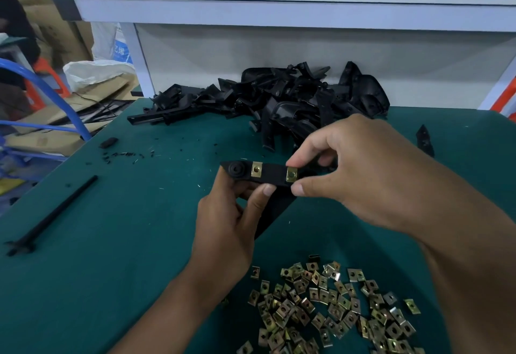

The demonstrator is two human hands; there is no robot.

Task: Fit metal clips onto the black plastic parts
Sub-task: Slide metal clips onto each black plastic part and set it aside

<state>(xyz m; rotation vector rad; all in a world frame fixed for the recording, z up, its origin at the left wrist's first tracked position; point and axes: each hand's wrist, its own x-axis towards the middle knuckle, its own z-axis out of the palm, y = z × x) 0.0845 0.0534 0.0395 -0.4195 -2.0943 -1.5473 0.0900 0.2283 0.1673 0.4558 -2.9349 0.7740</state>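
I hold a black plastic part [272,176] above the green table, at the centre of the view. My left hand [227,222] grips its lower left side, thumb up against the edge. One brass-coloured metal clip [256,169] sits on the part's middle. A second metal clip [291,174] sits toward the right end, pinched between the thumb and forefinger of my right hand [360,169]. A loose heap of metal clips [329,309] lies near the front of the table. A pile of black plastic parts [282,99] lies at the back.
A long black plastic strip [53,215] lies at the left on the green table [125,242]. Small black scraps [122,154] are scattered behind it. Another black piece [425,140] lies at the right. A white shelf frame [279,15] rises behind the table; blue tubing [55,94] curves at the left.
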